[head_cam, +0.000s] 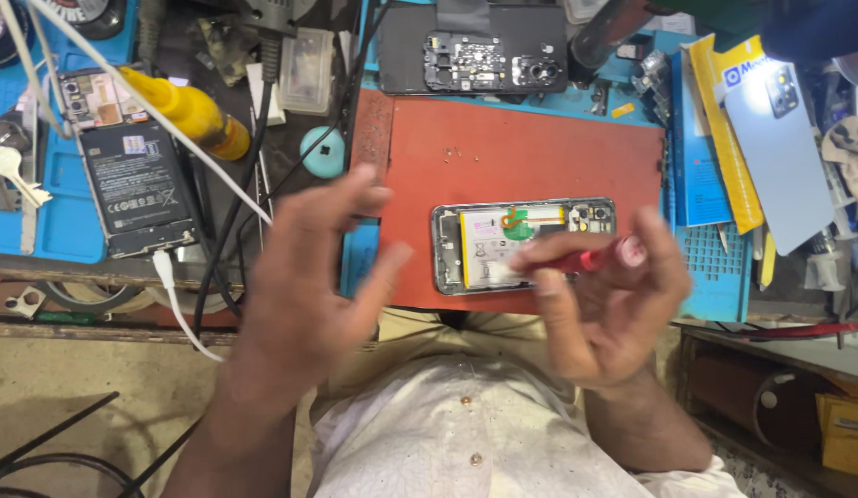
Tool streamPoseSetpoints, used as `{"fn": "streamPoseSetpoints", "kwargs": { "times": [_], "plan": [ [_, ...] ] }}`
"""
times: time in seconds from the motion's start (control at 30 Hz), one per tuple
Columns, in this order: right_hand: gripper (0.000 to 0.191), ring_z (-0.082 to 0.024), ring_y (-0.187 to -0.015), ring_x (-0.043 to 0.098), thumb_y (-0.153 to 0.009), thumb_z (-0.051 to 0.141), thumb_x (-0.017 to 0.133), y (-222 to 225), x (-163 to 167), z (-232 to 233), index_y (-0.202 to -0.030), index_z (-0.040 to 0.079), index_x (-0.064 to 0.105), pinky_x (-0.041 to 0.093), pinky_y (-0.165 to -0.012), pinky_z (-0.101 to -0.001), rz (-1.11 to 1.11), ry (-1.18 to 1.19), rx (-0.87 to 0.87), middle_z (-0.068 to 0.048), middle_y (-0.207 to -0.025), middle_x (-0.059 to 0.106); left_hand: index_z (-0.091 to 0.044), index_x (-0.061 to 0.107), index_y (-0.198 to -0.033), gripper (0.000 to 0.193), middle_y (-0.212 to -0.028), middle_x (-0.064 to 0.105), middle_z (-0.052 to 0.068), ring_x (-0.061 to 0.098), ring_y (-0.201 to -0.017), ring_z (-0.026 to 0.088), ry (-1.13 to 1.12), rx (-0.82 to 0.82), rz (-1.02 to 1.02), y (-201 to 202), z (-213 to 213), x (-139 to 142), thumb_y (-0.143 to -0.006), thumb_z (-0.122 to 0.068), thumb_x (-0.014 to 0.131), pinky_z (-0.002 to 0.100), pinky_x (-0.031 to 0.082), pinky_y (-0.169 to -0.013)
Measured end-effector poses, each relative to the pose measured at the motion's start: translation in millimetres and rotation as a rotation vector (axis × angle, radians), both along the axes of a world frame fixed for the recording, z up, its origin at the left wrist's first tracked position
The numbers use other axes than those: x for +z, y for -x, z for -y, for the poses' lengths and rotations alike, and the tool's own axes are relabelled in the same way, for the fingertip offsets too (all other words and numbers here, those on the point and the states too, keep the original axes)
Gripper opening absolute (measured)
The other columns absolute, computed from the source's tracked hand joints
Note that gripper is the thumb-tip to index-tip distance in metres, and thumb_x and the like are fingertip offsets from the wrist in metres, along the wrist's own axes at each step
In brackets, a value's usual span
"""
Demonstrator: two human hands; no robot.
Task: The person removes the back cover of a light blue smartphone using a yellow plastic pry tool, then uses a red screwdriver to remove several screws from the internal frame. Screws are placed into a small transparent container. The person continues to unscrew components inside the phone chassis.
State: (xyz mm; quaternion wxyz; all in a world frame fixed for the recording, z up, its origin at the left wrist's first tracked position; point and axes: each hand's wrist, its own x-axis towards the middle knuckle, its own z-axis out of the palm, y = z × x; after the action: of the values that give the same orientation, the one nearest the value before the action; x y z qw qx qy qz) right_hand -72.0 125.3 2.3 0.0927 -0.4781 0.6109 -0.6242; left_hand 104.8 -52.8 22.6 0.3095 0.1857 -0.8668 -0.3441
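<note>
An opened phone (484, 242) with its back removed lies on a red mat (521, 152), its white battery and a green tab showing. My right hand (604, 314) hovers just in front of it, fingers closed around a red-handled screwdriver (581, 261) held sideways over the phone's lower edge. My left hand (309, 286) floats to the left of the mat with fingers spread, holding nothing and touching nothing.
Another opened phone (134, 175) lies on a blue mat (60, 226) at the left with a white cable plugged in. A yellow-handled tool (184, 111), a dark phone back (475, 51), a pale blue back cover (784, 152) and boxes crowd the bench.
</note>
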Motion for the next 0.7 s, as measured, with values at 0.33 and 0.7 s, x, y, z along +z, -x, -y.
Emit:
{"fn": "streamPoseSetpoints", "kwargs": {
  "times": [0.33,0.7],
  "plan": [
    [0.024,-0.015,-0.086,0.072,-0.107,0.005,0.072,45.7,57.3,36.5,-0.129,0.006,0.065,0.055,-0.073,-0.0248,-0.542,-0.539,-0.046,-0.011,-0.107,0.074,-0.007,0.06,-0.135,0.041,-0.112,0.073,0.007,0.073,-0.099,0.019,-0.004,0.203,-0.006,-24.1,19.9,-4.0,-0.099,0.002,0.077,0.032,0.06,-0.087],
    [0.043,-0.024,-0.091,0.076,-0.089,-0.001,0.073,54.7,40.6,89.7,-0.129,0.004,0.058,0.06,-0.077,-0.0332,-0.52,-0.578,0.222,-0.012,-0.11,0.076,-0.008,0.058,-0.141,0.049,-0.112,0.074,0.006,0.069,-0.102,0.024,0.05,0.089,0.065,-7.2,24.7,-7.2,-0.096,-0.002,0.076,0.037,0.057,-0.088]
  ]
}}
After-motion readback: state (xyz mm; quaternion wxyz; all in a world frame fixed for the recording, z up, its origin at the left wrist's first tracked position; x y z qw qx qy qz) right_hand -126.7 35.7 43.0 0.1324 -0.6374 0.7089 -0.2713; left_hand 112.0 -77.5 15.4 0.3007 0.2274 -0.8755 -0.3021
